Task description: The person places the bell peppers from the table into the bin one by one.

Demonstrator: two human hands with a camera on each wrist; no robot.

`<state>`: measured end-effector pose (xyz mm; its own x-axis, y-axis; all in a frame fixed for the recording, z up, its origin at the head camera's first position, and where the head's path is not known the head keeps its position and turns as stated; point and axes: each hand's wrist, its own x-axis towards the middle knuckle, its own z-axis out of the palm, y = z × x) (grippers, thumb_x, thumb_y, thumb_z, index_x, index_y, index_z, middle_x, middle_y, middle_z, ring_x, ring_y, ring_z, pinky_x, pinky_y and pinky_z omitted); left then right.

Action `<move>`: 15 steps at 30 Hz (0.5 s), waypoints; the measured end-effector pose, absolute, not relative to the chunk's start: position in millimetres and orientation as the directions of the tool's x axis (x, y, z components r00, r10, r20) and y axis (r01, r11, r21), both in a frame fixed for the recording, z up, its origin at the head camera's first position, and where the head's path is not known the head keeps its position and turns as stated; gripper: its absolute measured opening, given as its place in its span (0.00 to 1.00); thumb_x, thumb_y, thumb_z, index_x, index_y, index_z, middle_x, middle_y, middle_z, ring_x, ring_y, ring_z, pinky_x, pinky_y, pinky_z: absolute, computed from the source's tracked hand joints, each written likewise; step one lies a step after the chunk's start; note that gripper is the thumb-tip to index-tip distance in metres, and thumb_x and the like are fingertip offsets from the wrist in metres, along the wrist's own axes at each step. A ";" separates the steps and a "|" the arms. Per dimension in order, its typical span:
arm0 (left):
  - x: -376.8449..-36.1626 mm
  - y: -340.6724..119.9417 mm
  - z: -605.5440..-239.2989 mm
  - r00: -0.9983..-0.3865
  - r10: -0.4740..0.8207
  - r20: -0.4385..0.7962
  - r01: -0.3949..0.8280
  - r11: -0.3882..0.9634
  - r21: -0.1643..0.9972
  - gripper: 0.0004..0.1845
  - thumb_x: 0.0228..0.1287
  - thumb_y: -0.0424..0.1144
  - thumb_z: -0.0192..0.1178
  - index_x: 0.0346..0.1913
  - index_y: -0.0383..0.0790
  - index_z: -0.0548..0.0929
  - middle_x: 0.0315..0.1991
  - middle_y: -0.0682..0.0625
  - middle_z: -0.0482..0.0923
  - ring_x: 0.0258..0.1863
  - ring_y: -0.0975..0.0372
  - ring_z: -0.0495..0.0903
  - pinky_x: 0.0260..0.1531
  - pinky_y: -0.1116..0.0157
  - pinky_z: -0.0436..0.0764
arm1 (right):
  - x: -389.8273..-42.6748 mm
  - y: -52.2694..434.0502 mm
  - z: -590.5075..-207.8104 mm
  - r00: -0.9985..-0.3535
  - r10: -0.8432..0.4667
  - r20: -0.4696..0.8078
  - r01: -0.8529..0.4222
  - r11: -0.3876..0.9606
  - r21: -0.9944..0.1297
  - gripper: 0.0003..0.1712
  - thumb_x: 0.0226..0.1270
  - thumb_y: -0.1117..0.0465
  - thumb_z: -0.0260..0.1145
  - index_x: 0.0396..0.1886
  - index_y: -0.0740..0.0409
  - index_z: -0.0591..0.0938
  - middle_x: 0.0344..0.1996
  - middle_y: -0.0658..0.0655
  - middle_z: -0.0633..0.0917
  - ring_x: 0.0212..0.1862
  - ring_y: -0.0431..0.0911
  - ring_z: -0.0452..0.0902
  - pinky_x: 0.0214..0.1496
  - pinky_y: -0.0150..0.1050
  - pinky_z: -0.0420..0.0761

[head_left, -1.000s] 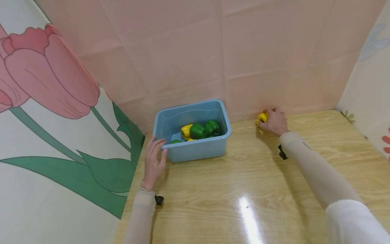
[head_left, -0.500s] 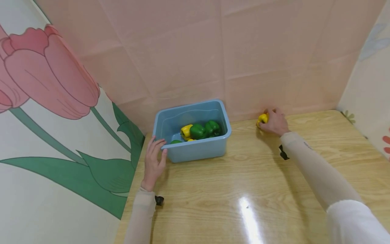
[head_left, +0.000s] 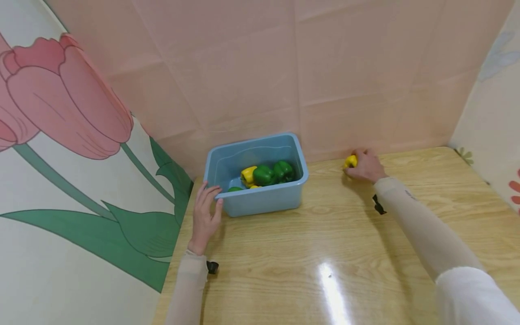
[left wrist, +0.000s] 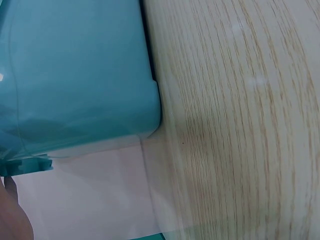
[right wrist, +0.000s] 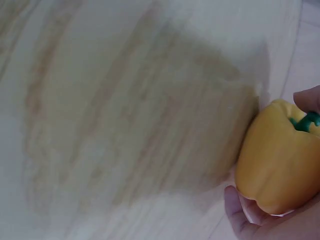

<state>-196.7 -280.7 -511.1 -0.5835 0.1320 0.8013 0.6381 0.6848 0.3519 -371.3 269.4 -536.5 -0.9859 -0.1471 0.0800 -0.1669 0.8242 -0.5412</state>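
Note:
A yellow bell pepper point(right wrist: 277, 155) with a green stem is held in my right hand point(head_left: 367, 166), at the table's back edge to the right of the bin. In the right wrist view one digit lies at the stem and other fingertips curl under the opposite end. My left hand point(head_left: 206, 221) rests on the front left corner of a blue plastic bin point(head_left: 264, 201), its fingers over the rim and thumb by the outer wall. Green bell peppers point(head_left: 264, 175) and a yellow bell pepper point(head_left: 248, 176) lie inside. The bin's front wall partly hides other peppers.
The wooden table point(head_left: 284, 253) meets a pink cloth backdrop point(head_left: 243, 67) just behind the bin. A wall with a painted tulip point(head_left: 69, 99) borders the left side, and a pale wall point(head_left: 491, 117) stands at the right.
The right hand has shifted slightly toward me and to the right, and the yellow bell pepper has turned a little in its grip. The left hand and bin have stayed put.

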 end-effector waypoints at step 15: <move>-196.9 -282.1 -511.6 -0.587 0.135 0.798 0.639 0.683 0.354 0.13 0.79 0.35 0.60 0.59 0.35 0.86 0.60 0.38 0.84 0.73 0.31 0.70 0.84 0.46 0.60 | -371.8 270.2 -542.2 -0.985 -0.157 0.068 -0.168 0.808 -0.565 0.40 0.68 0.49 0.71 0.68 0.69 0.68 0.66 0.80 0.64 0.49 0.69 0.73 0.49 0.64 0.80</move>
